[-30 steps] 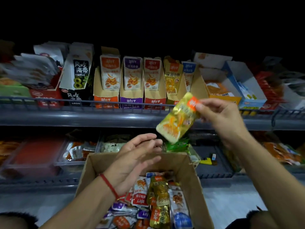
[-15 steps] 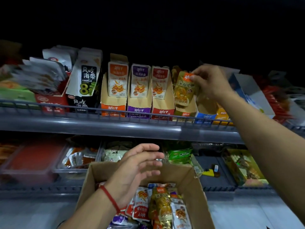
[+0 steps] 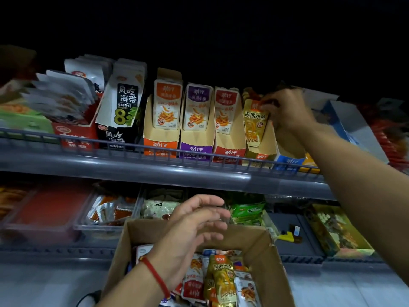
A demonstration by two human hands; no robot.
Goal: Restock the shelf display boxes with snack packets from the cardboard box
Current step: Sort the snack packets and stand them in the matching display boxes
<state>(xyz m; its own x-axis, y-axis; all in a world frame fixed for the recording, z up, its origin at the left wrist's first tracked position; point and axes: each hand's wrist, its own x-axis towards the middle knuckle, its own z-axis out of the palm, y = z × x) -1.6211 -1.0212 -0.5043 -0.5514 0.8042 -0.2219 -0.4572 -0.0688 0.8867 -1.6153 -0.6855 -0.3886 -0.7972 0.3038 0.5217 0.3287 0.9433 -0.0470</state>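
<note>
The gold snack packet (image 3: 254, 122) stands upright in the gold display box (image 3: 261, 151) on the upper shelf (image 3: 132, 171), its top corner pinched by the fingers (image 3: 269, 107) of the right hand (image 3: 287, 109). Just left of those fingers stand the red display box (image 3: 229, 149), then purple and orange ones. Well below, the left hand (image 3: 190, 233) hovers with straight, spread fingers, holding nothing, over the cardboard box (image 3: 267, 258) of mixed packets.
</note>
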